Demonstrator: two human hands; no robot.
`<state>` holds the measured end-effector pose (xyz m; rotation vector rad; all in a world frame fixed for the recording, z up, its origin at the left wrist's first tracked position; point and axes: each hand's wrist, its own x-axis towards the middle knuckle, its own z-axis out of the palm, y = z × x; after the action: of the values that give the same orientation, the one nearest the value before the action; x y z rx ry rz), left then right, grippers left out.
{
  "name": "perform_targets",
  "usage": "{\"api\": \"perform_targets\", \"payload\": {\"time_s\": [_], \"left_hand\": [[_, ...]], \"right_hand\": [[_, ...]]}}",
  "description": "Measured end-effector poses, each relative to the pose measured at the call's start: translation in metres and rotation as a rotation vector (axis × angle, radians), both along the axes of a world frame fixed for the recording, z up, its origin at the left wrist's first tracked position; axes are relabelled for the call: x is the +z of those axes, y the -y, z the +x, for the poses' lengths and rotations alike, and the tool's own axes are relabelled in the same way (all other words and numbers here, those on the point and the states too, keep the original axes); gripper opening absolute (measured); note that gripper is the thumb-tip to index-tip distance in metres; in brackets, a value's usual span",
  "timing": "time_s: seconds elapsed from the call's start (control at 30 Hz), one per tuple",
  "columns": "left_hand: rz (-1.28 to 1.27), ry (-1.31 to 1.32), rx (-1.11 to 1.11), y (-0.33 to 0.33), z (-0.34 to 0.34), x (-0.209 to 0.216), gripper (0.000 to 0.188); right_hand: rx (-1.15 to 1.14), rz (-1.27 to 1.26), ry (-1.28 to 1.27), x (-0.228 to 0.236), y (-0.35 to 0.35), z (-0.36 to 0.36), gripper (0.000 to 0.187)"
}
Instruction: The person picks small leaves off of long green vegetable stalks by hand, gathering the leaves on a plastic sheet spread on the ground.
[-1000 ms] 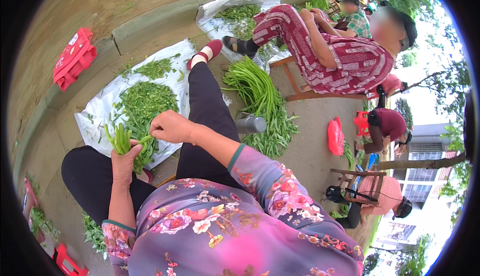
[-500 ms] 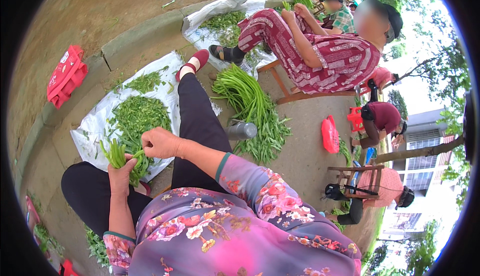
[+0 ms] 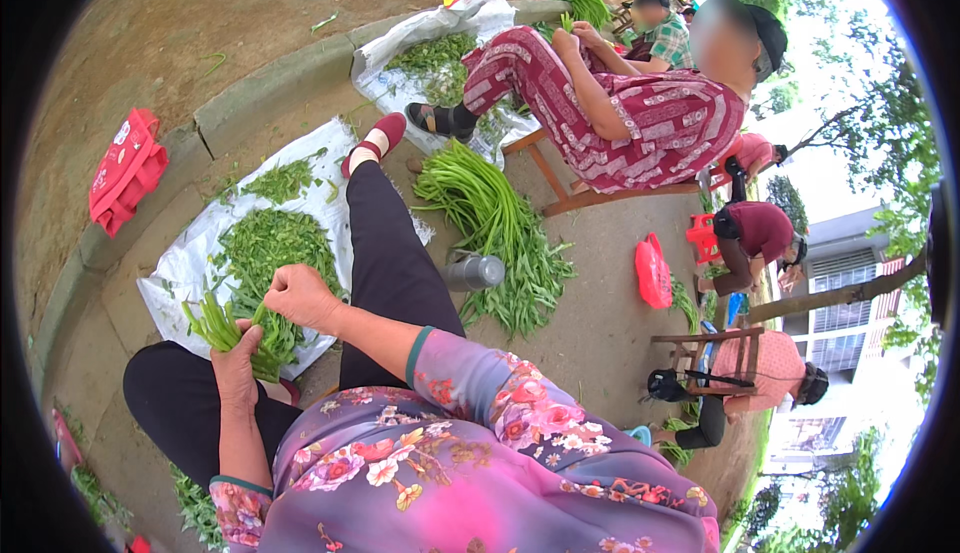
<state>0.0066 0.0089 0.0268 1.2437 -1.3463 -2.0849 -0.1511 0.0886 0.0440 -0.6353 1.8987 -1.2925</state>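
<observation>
A bunch of leafy green vegetable stems [image 3: 212,323] sits in my left hand [image 3: 236,363], its fingers wrapped round the middle and the leaves hanging below. Just to the right, my right hand [image 3: 303,296] is closed in a pinch at the bunch's edge, where a green stem meets the fingertips. Beyond both hands, a heap of plucked green leaves [image 3: 275,250] lies on a white plastic sheet [image 3: 168,288]. Right of my outstretched leg is a large pile of long-stemmed greens [image 3: 480,193], with a grey bottle [image 3: 476,273] beside it.
A red bag [image 3: 128,171] lies by the curb [image 3: 270,83] at left. At upper right a person in patterned red clothes [image 3: 640,123] sits on a wooden chair [image 3: 570,201], handling greens near another littered sheet [image 3: 370,58]. Farther right are a red plastic bag [image 3: 653,271] and several other people.
Both hands stay at the bunch, shifted slightly left and down in view. The stems now fan out more to the left. My right hand remains pinched beside them.
</observation>
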Motion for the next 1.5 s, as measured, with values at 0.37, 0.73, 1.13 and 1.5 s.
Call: {"api": "perform_targets", "payload": {"time_s": [0.37, 0.73, 1.13, 1.5], "left_hand": [[0.02, 0.015, 0.113, 0.007, 0.004, -0.009, 0.023], [0.042, 0.016, 0.149, 0.007, 0.001, -0.007, 0.033], [0.079, -0.021, 0.135, 0.004, -0.002, -0.008, 0.03], [0.129, -0.08, 0.116, 0.007, 0.005, -0.006, 0.028]], "right_hand": [[0.002, 0.025, -0.137, -0.008, -0.008, -0.038, 0.018], [-0.044, 0.03, -0.557, -0.048, -0.016, -0.021, 0.015], [0.22, 0.184, -0.127, -0.059, -0.026, -0.002, 0.021], [0.07, 0.164, 0.193, -0.084, -0.031, -0.011, 0.017]]}}
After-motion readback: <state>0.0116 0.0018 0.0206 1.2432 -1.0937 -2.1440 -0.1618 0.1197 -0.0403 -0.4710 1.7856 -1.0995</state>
